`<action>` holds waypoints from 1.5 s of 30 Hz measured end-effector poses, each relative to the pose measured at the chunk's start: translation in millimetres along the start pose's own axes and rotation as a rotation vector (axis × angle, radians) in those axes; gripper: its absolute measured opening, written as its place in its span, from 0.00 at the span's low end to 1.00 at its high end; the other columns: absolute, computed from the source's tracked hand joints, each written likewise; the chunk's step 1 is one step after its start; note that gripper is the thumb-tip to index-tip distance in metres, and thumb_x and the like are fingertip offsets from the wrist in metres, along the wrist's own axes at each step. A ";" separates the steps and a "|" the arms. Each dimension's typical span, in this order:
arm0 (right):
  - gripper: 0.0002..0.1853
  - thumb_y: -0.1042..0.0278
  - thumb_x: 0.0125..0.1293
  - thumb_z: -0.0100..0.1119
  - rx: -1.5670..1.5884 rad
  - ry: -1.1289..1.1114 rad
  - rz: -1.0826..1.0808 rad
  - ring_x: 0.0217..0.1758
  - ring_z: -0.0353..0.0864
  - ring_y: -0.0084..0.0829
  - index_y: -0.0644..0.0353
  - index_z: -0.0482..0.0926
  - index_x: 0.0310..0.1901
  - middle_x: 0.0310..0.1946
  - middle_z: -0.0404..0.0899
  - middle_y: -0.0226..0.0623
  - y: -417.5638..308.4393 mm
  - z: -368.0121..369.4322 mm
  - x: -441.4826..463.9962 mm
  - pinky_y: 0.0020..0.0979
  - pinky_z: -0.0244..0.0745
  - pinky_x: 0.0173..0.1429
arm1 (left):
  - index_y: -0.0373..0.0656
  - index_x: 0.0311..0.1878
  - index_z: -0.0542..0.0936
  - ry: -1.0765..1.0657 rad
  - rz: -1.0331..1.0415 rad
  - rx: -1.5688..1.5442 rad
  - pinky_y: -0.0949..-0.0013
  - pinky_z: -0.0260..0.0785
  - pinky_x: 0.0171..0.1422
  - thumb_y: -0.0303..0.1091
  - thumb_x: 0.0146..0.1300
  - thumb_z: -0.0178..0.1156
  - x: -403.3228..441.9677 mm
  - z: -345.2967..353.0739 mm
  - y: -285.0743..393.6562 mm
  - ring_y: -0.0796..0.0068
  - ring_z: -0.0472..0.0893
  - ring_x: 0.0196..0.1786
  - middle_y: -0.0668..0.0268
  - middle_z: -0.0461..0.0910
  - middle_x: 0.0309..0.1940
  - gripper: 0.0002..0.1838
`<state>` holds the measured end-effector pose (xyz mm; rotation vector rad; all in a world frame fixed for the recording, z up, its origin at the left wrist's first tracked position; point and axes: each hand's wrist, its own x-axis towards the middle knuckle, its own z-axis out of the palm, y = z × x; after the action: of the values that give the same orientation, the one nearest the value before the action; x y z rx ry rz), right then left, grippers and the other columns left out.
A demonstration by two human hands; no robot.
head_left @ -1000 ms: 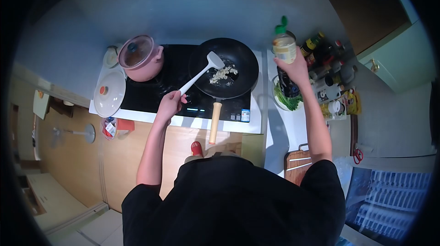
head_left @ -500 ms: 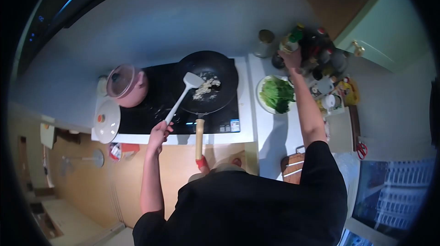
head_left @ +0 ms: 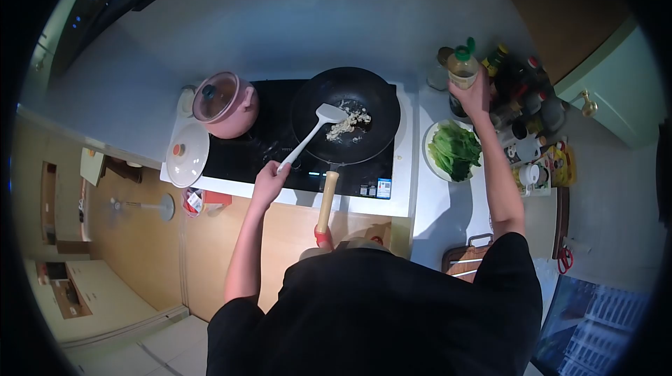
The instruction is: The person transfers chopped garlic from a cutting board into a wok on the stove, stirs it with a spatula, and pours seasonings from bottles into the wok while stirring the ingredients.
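Observation:
My left hand (head_left: 269, 183) is closed round the handle of a white spatula (head_left: 301, 146). The spatula's blade lies in a black wok (head_left: 378, 96), beside chopped pale bits (head_left: 348, 126) that look like minced garlic. My right hand (head_left: 476, 96) grips a clear bottle (head_left: 463, 66) with a green flip cap standing open. It holds the bottle at the back of the right counter, beside other bottles and jars; whether the base touches the counter is hidden. Just in front of that hand sits a plate (head_left: 428, 154) of green lettuce (head_left: 455, 152).
A pink lidded pot (head_left: 238, 113) stands on the left of the black cooktop (head_left: 269, 159), with a white lid (head_left: 187, 155) near it. Several seasoning bottles and jars (head_left: 528, 106) crowd the right corner. The wok's wooden handle (head_left: 327, 201) points toward me. A wooden board (head_left: 465, 262) lies at the right.
The view has shifted, so the scene sits further right. My right hand has drawn the green-capped bottle slightly left, away from the other bottles. My left hand keeps the spatula in the wok.

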<state>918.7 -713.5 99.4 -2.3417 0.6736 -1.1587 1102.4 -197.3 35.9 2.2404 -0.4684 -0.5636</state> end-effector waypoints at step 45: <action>0.37 0.62 0.57 0.75 0.105 -0.254 -0.038 0.56 0.77 0.34 0.65 0.63 0.62 0.54 0.76 0.43 -64.4 -31.4 -21.6 0.35 0.71 0.62 | 0.38 0.43 0.74 0.095 0.282 0.396 0.48 0.75 0.42 0.46 0.72 0.56 18.5 -16.5 -12.6 0.45 0.83 0.38 0.50 0.82 0.31 0.17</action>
<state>896.3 -655.4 140.9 -2.3660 0.4690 -0.8681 1128.5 -188.6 31.9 2.4960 -0.8931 -0.2293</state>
